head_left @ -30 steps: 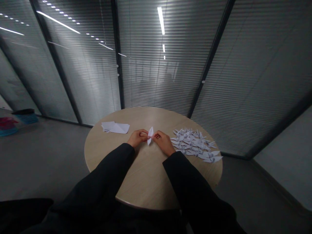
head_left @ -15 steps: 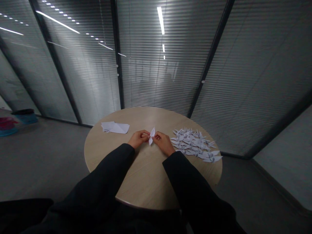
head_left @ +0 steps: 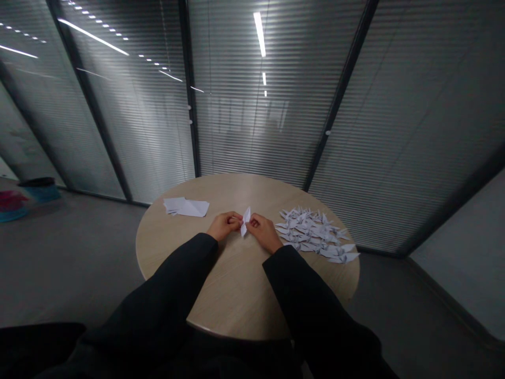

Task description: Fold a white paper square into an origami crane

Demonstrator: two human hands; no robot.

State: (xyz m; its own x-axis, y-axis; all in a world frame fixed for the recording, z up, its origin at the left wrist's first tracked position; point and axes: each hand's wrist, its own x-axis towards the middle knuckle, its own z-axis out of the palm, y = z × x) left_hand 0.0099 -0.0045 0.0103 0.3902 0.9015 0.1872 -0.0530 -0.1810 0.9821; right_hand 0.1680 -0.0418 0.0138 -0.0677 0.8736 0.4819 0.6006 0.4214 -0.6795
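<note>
A small white origami paper crane (head_left: 246,217) with narrow pointed ends stands between my two hands above the middle of the table. My left hand (head_left: 225,225) pinches its left side between thumb and fingers. On the other side, my right hand (head_left: 263,230) grips the paper with closed fingertips. The fingers hide the crane's middle, so its inner folds cannot be made out. Just right of my right hand lies a pile of several folded white paper cranes (head_left: 311,231).
The round wooden table (head_left: 236,295) carries a small stack of white paper sheets (head_left: 191,207) at its back left. Behind it rises a glass partition with blinds (head_left: 252,142). Blue bins (head_left: 45,190) stand on the floor at far left.
Almost nothing differs. The paper's lower tip sits very slightly lower between my fingers; both hands keep their hold in the same place.
</note>
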